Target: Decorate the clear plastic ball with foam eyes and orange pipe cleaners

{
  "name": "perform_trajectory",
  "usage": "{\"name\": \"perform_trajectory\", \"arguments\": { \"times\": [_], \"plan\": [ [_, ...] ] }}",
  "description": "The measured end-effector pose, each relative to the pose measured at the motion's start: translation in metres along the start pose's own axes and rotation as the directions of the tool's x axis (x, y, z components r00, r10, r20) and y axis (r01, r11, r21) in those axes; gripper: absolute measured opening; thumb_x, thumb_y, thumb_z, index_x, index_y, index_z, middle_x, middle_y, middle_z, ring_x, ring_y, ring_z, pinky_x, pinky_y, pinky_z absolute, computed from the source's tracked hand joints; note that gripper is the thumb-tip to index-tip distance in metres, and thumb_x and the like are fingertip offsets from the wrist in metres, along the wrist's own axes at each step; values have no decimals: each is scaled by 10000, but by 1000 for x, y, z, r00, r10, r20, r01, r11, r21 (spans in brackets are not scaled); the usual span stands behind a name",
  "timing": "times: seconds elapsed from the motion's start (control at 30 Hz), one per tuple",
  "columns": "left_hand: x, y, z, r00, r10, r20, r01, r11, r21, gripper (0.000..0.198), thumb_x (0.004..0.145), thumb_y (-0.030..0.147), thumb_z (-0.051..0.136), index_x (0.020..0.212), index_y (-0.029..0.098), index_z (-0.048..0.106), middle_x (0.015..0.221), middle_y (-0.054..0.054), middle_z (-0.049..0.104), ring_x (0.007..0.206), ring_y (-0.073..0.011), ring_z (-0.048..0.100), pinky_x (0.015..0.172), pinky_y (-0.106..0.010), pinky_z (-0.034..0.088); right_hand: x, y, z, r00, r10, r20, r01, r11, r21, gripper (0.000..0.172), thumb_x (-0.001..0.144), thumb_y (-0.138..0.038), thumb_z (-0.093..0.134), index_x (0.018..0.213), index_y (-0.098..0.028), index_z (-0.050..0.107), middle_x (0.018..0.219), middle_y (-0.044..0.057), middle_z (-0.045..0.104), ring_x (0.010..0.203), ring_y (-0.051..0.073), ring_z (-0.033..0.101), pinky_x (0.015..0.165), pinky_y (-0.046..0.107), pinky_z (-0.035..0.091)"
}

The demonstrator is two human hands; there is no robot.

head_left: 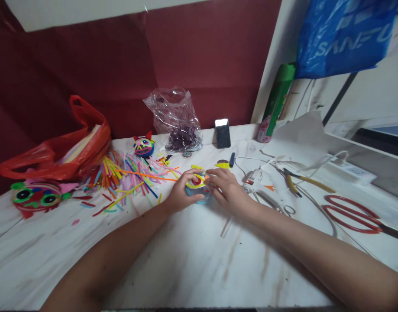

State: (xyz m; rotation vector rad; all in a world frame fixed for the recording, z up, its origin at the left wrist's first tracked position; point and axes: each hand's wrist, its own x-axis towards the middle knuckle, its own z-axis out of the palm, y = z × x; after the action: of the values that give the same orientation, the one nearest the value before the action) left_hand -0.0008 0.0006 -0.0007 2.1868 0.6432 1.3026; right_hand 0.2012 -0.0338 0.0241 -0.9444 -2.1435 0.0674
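A small round craft ball (202, 197), bluish with a yellow ring and a red patch on top, sits at the middle of the marble-patterned table (173, 268). My left hand (182, 193) is curled around its left side, thumb at the near edge. From the right, my right hand (229, 188) presses its bent fingers to the ball's upper right. Those fingers partly hide the ball; whether they pinch a small piece cannot be seen. Just behind the hands lie yellow cut pieces (222, 165) and a dark blue stick (232, 159).
Left are many pipe cleaners (134, 182), a red bag (56, 151), a cat-faced ball (143, 147) and a big-eyed one (36, 197). Behind stand a clear bag (177, 121) and a phone (222, 133). Right are a glue gun (266, 199), pliers (302, 178), red-handled scissors (354, 214) and cords.
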Motion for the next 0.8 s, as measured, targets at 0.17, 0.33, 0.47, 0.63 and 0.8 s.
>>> {"name": "perform_trajectory", "arguments": {
  "times": [0.17, 0.33, 0.47, 0.63, 0.8],
  "plan": [
    [-1, -1, 0, 1000, 9, 2, -10, 1000, 14, 369, 705, 307, 761, 954, 194, 514, 1275, -161, 541, 1255, -278, 495, 1040, -467, 363, 0, 0, 0, 1000, 0, 11, 0, 1000, 1, 236, 854, -122, 468, 988, -182, 654, 1194, 156, 610, 1114, 297, 498, 895, 519, 443],
    [0, 0, 1, 1000, 5, -6, -5, 1000, 5, 372, 702, 325, 763, 947, 191, 517, 1268, -159, 550, 1249, -292, 499, 1032, -476, 367, 0, -1, 0, 1000, -9, 6, 9, 1000, -2, 237, 854, -119, 460, 981, -170, 655, 1189, 162, 612, 1111, 297, 499, 903, 523, 437],
    [0, 0, 1, 1000, 2, -3, -2, 1000, 9, 371, 706, 332, 760, 946, 192, 514, 1277, -162, 543, 1255, -288, 495, 1041, -482, 357, 0, -1, -1, 1000, -5, 5, 5, 1000, -6, 242, 851, -113, 457, 981, -168, 654, 1186, 163, 613, 1109, 297, 500, 905, 524, 437],
    [0, 0, 1, 1000, -15, -6, 15, 1000, 14, 378, 699, 340, 763, 943, 196, 513, 1276, -163, 546, 1249, -291, 499, 1039, -489, 358, -1, 0, -1, 1000, 4, 9, -4, 1000, 0, 257, 842, -119, 472, 1001, -204, 655, 1189, 142, 609, 1112, 294, 498, 904, 533, 438],
    [0, 1, 1, 1000, -21, -1, 21, 1000, 9, 374, 700, 338, 763, 938, 196, 512, 1275, -160, 545, 1261, -281, 489, 1047, -477, 356, -1, 1, 0, 1000, -6, 0, 6, 1000, -3, 248, 846, -112, 469, 995, -183, 654, 1178, 154, 616, 1110, 295, 503, 905, 520, 438]
  ]
}}
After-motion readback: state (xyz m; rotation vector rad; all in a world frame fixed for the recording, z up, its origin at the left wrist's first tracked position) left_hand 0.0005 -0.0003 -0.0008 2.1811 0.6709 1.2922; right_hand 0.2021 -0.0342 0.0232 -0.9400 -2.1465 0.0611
